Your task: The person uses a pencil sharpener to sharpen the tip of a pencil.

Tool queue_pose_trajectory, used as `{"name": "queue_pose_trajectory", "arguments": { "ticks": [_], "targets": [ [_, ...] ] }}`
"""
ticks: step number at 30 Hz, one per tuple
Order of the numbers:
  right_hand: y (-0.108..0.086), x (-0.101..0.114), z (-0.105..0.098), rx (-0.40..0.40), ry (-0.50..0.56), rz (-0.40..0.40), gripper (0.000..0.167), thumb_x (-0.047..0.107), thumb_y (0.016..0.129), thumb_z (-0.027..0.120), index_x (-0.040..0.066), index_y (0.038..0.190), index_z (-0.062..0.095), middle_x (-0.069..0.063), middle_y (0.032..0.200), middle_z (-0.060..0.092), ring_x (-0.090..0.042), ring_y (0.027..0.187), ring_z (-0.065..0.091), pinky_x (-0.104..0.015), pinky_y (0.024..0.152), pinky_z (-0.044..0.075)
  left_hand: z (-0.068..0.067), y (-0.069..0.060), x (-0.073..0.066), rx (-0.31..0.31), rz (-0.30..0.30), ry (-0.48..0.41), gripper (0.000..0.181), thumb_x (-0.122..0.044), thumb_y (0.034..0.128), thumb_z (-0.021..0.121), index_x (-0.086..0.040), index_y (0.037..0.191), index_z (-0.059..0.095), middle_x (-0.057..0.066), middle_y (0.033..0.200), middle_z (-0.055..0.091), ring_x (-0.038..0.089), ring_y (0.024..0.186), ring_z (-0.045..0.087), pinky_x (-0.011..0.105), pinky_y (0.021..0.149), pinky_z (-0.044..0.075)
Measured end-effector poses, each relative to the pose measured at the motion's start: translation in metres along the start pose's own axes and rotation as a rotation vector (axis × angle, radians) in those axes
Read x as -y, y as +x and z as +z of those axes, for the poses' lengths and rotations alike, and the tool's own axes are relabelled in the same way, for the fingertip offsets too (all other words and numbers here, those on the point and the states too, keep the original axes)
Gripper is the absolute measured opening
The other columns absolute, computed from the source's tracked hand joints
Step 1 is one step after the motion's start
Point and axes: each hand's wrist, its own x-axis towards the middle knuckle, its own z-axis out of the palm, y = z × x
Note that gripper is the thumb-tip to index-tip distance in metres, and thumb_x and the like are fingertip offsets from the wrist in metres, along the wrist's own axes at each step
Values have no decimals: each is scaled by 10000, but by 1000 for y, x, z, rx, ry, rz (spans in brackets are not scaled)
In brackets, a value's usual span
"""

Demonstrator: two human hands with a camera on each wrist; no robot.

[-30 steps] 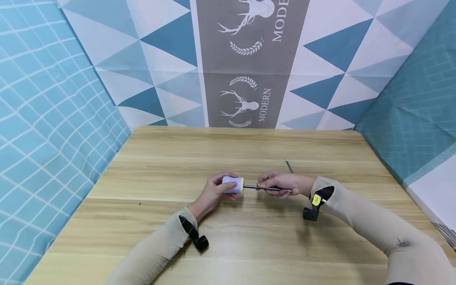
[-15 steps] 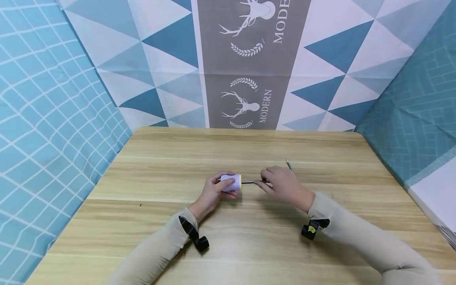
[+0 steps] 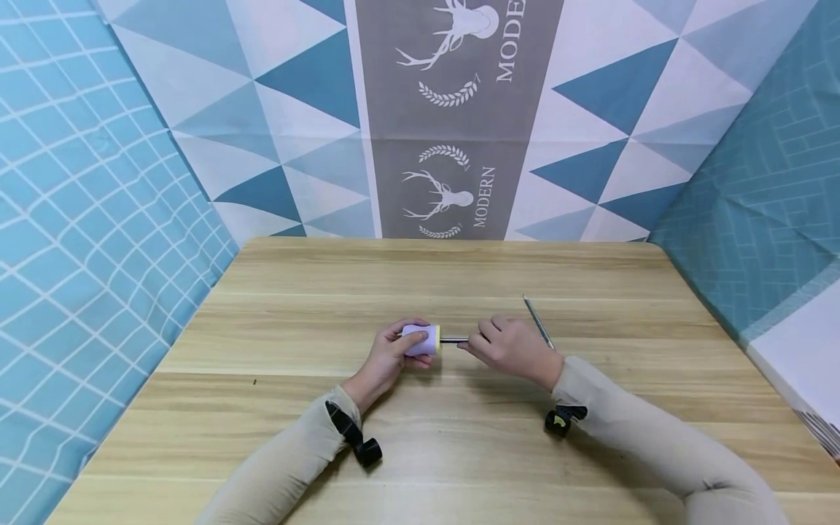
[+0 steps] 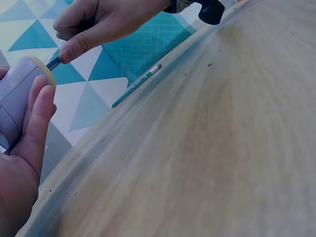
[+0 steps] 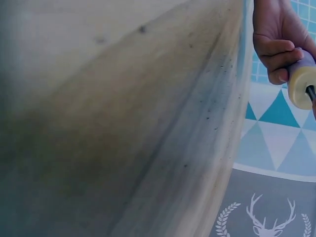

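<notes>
In the head view the left hand grips a small lavender cylinder with a pale yellow rim, lying on its side. A thin dark rod runs from the yellow end to the right hand, whose fingers pinch it. The left wrist view shows the cylinder against the left palm and the rod under the right thumb. In the right wrist view the rod enters a dark hole in the yellow end. The rod's far end is hidden by the right hand.
A slim teal-grey pencil-like stick lies on the wooden table just beyond the right hand. A white surface stands at the right edge. Patterned cloths hang behind and at both sides.
The right hand has turned over, back upward, and shifted slightly left towards the cylinder; less of the rod shows. More of the stick behind it is visible. The left hand keeps its grip.
</notes>
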Motion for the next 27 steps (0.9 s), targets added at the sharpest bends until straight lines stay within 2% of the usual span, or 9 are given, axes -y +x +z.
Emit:
{"name": "queue_pose_trajectory", "arguments": {
  "ticks": [4,8,11,14,17,24,27],
  "targets": [
    [1,-2,1,7,93,12,417,292,1091,380,80,759,517,12,592,435,-94,438,368,-182,339,310,2,1,-1,5,-13,0,255,23,938,563,-178,975,716,175,934,561,195,574,677,301,558,629],
    [5,-4,1,70,249,83,432,323,1088,371,98,745,505,32,582,409,-77,445,356,-179,357,307,2,1,-1,-20,-29,-13,227,21,941,563,-148,988,708,188,948,553,206,569,672,297,554,627],
    [7,-7,-1,164,415,162,384,309,1060,482,124,723,484,65,579,386,-39,463,331,-159,388,291,2,-1,-1,-33,-40,-15,223,27,939,564,-141,994,702,198,958,550,209,567,672,295,553,627],
    [11,-10,-4,286,626,270,360,226,997,620,142,692,449,106,580,342,5,485,300,-140,418,270,1,-2,-1,-27,-47,-12,222,25,944,564,-139,1001,701,200,954,551,208,576,678,298,562,629],
    [16,-15,-7,400,804,380,387,159,960,665,157,662,418,134,576,311,35,490,286,-144,428,278,1,-3,-2,-21,-49,-14,233,25,944,564,-153,994,705,190,941,560,202,575,680,299,563,630],
    [21,-23,-9,555,1038,564,441,195,980,644,180,627,380,138,551,294,20,471,252,-171,445,262,2,-3,-1,-6,-36,-15,255,29,934,570,-176,981,714,182,942,563,195,569,676,301,556,629],
    [23,-26,-11,657,1143,696,447,230,986,636,174,623,383,112,537,294,-12,447,252,-181,425,249,2,-3,-1,3,-26,-15,264,29,929,574,-184,983,720,187,963,559,194,571,677,302,560,630]
  ]
}}
